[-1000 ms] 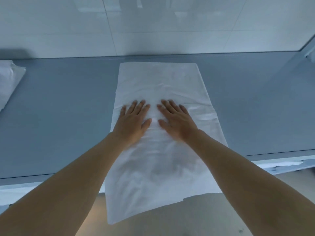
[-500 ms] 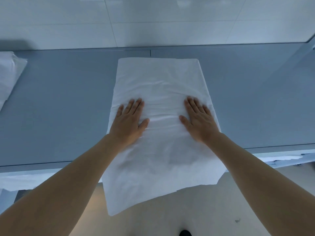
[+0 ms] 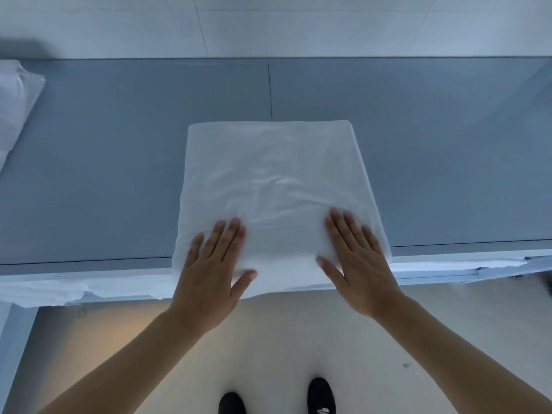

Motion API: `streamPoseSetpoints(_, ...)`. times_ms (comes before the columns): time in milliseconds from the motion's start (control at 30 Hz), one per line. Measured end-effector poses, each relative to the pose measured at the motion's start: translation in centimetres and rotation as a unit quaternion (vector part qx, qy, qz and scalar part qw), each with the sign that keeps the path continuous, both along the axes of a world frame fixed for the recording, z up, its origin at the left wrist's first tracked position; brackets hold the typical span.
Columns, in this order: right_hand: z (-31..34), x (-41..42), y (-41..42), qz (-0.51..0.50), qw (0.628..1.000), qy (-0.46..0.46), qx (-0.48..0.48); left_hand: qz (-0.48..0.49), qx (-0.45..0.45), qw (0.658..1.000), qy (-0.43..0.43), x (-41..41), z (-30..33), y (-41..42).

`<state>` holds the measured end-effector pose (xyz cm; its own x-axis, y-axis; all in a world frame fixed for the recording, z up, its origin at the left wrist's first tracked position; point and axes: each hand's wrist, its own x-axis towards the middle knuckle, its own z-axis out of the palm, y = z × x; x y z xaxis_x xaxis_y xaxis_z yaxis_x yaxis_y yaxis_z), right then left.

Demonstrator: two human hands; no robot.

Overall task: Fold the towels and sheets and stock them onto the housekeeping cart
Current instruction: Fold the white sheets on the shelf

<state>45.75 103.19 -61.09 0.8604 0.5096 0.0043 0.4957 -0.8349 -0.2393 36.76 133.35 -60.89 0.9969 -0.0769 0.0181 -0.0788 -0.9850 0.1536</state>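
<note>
Sheet (image 3: 274,186), one of them, white and folded into a rectangle, lies flat on the grey table (image 3: 119,174), its near edge hanging a little over the table's front lip. Two hands are on it. Left hand (image 3: 209,270) rests palm down on the near left corner, four fingers straight and close together, thumb spread out to the side. Right hand (image 3: 358,264) mirrors it on the near right corner, fingers straight and slightly fanned, thumb pointing inward. Neither hand pinches the cloth. One more white bundle of linen (image 3: 15,109) sits at the table's far left edge, well apart from the sheet. Down below, two black shoes (image 3: 321,395) stand on the pale floor (image 3: 298,339).
</note>
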Motion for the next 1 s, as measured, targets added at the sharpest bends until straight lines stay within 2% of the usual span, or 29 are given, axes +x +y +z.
streamPoseSetpoints(233, 0.9, 2.2, -0.4, 0.051, 0.997, -0.019, -0.063, -0.056, 0.06, 0.996, -0.014, 2.0, 1.2, 2.2)
streamPoseSetpoints(367, 1.3, 4.7, 0.5, 0.113, 0.991, -0.002, -0.076, -0.055, 0.052, 0.997, 0.01, 2.4, 0.4, 2.5)
streamPoseSetpoints(500, 0.9, 4.0, 0.5, 0.126, 0.989, -0.011, -0.078, -0.063, 0.055, 0.996, 0.022, 1.6, 0.2, 2.8)
streamPoseSetpoints(700, 0.8, 3.0, 0.5, 0.127, 0.988, -0.046, -0.068, -0.043, 0.068, 0.997, -0.023, 1.1, 0.4, 1.9)
streamPoseSetpoints(1000, 1.4, 1.1, 0.6, 0.143, 0.978, -0.072, -0.134, -0.069, 0.161, 0.981, -0.088, -0.1, 1.1, 1.2)
